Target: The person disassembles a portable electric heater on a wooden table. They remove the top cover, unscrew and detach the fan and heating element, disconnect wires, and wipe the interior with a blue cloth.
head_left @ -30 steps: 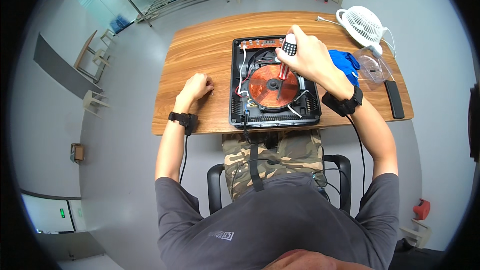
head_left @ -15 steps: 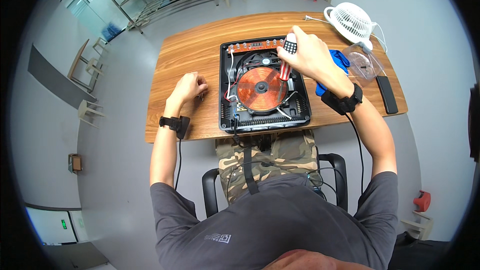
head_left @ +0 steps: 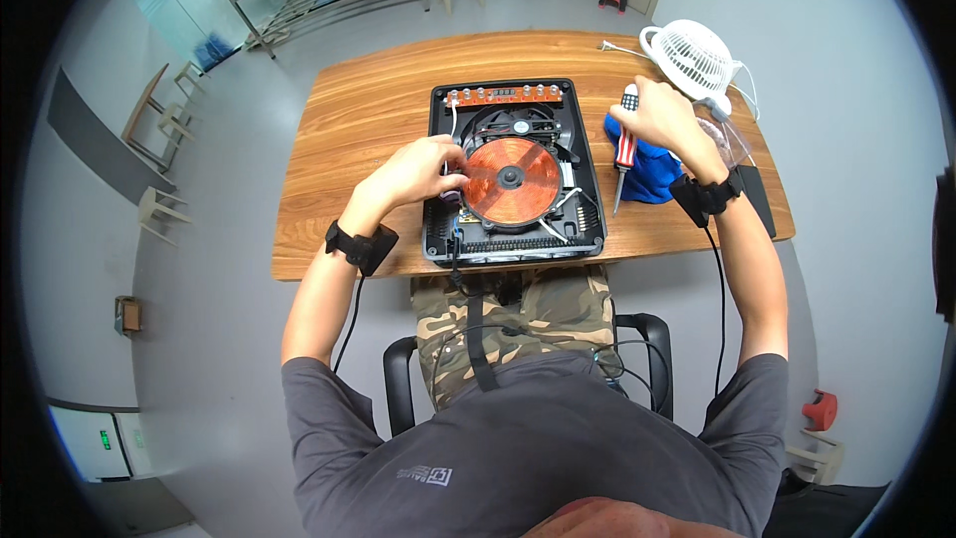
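Note:
An opened induction cooker [head_left: 591, 229] lies on the table with its black housing facing up. Inside it sits a round copper coil [head_left: 533, 189], which has a dark hub in the middle. My left hand [head_left: 413, 174] reaches over the housing's left side, thumb and fingers closed at the coil's left edge; the fingertips are partly hidden. To the right of the housing, my right hand [head_left: 665, 118] grips a screwdriver [head_left: 626, 147] with a red-and-white striped handle. Its shaft points down beside a blue cloth [head_left: 652, 179], clear of the cooker.
A white fan [head_left: 692, 55] lies at the table's far right corner with its cord. Behind my right wrist are a clear plastic piece [head_left: 739, 144] and a black slab-shaped object [head_left: 757, 201]. An orange circuit board [head_left: 503, 95] runs along the cooker's far edge. Cables hang from both wrist straps.
My right hand has moved the screwdriver off the coil's right side and over toward the blue cloth. My left hand has gone from the tabletop to the coil's left edge.

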Demonstrator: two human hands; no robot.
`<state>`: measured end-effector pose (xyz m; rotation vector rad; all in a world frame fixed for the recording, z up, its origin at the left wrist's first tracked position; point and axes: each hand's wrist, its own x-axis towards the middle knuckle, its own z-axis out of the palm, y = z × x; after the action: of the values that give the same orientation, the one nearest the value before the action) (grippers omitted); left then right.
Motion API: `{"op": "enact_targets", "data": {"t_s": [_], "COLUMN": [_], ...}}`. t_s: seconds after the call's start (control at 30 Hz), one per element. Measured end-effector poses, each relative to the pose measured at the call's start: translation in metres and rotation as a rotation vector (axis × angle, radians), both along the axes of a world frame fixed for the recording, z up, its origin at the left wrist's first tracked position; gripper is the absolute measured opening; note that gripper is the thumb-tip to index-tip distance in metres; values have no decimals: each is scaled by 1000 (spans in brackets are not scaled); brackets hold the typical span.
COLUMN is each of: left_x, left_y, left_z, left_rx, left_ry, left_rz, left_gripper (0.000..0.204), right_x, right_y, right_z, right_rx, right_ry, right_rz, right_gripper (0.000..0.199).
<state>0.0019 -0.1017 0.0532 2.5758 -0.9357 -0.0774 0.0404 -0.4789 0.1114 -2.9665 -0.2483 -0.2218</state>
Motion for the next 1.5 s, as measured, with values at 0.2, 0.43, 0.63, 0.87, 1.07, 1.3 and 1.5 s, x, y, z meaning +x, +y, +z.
{"op": "enact_targets", "data": {"t_s": [0.2, 0.43, 0.63, 0.87, 1.07, 1.3, 1.5], "left_x": [-9, -8, -14, -18, -19, -24, -30], "left_y": [-18, -19, -25, -27, -21, -14, -13], "left_z": [12, 1, -4, -8, -21, -27, -29], "left_rx": [-10, -9, 39, 37, -12, -12, 37], "left_ry": [58, 66, 81, 60, 14, -13, -27], "left_rz": [-26, -51, -60, -69, -94, -81, -44], "left_gripper": [26, 34, 60, 74, 78, 84, 95], "right_x": [12, 17, 28, 43, 41, 30, 25], "right_y": [-14, -17, -22, -16, -12, -2, -8], "right_z": [-23, -38, -63, -93, -126, -137, -131], "right_rx": [-32, -58, -93, -79, 20, 73, 54], "right_ry": [77, 87, 174, 215, 110, 54, 98], "right_rz": [-34, -19, -18, -15, -35, 14, 5], "right_gripper": [57, 56, 53, 58, 58, 60, 61]}}
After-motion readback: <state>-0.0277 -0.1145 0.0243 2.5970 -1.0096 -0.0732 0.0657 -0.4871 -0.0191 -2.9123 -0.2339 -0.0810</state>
